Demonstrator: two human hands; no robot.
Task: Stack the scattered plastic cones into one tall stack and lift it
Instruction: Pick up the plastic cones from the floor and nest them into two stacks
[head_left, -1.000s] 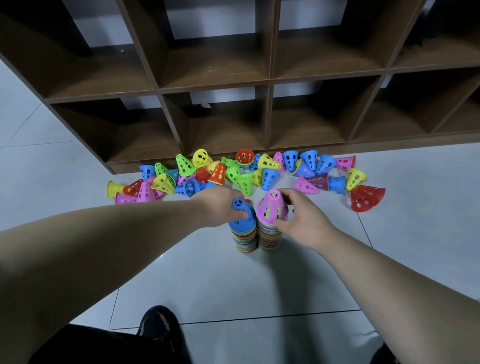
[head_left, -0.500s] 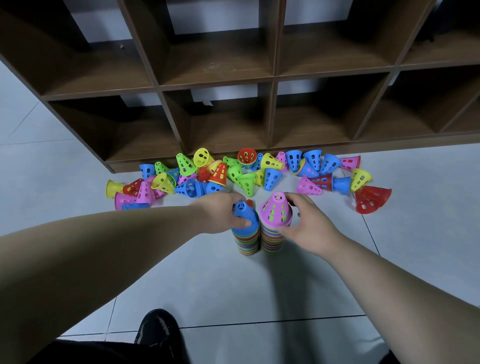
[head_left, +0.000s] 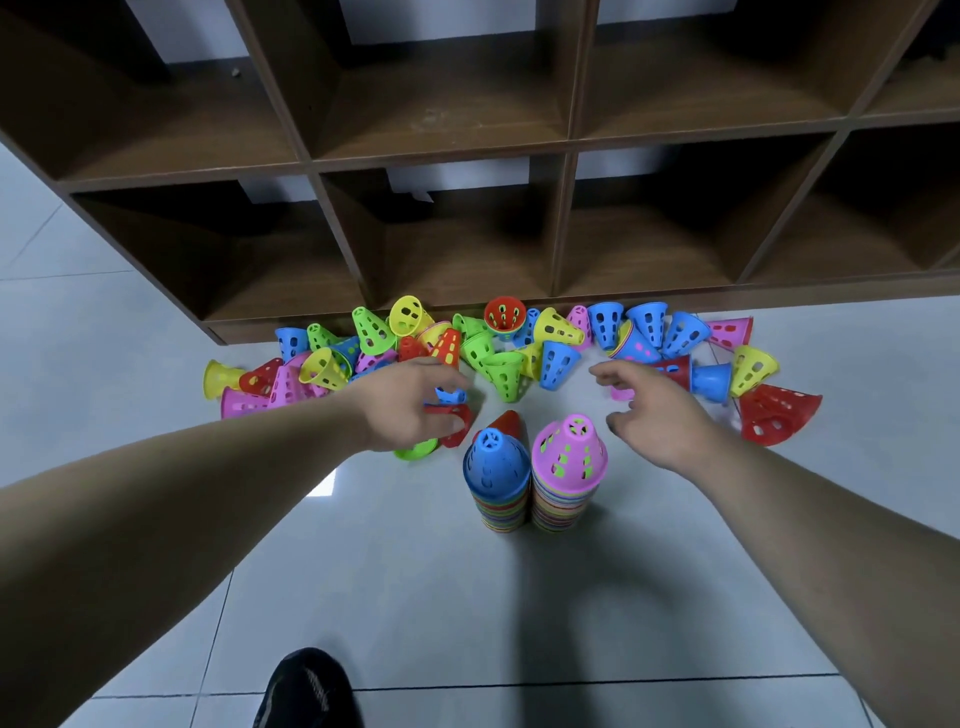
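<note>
Two upright stacks of nested, hole-pierced plastic cones stand touching on the glossy grey tile floor (head_left: 415, 571). They are the blue-topped stack (head_left: 496, 480) and the pink-topped stack (head_left: 569, 467), their rims forming striped bands. Just left of them, the left hand (head_left: 410, 408) has its grip clenched on a red cone (head_left: 466, 422). The right hand (head_left: 660, 415) hovers released, fingers spread. Loose cones (head_left: 556, 358) crowd the foot of the brown wooden shelf (head_left: 566, 218). A black shoe (head_left: 311, 691) shows below.
</note>
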